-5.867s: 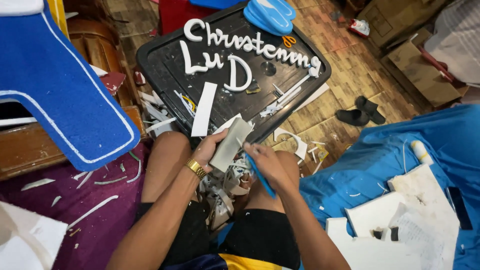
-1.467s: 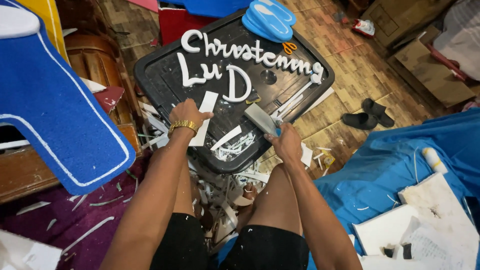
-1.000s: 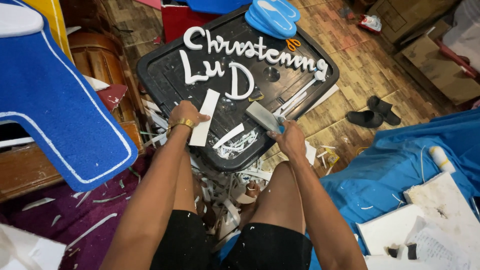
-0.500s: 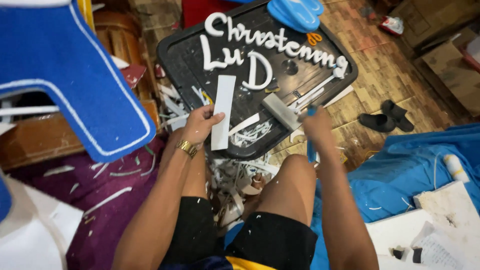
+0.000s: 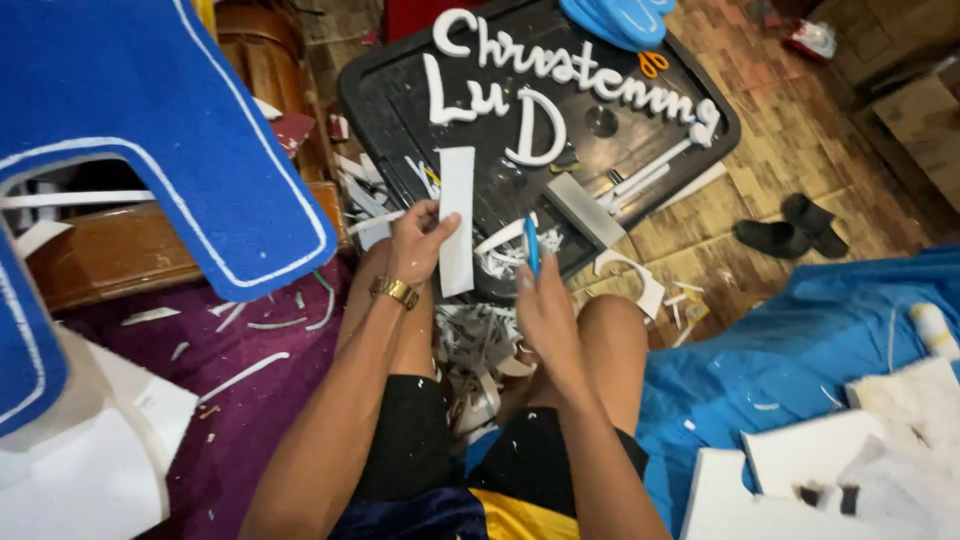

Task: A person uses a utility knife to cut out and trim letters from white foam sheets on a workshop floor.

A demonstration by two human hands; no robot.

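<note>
- The left hand (image 5: 415, 240) pinches a white foam strip (image 5: 457, 220) at its lower edge, over the black tray (image 5: 380, 95).
- The right hand (image 5: 545, 310) grips a blue cutter (image 5: 532, 245) just right of the strip.
- The strip looks light, stiff, easily dented; best held by its edges.

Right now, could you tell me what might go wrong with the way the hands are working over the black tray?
The right hand holds a blue tool, possibly a cutter, close to the left hand gripping the white foam strip; a slip might nick fingers. The strip hangs over the black tray, so a bump might shift the white foam letters. Scraps between the bare knees could hide sharp offcuts.
</note>
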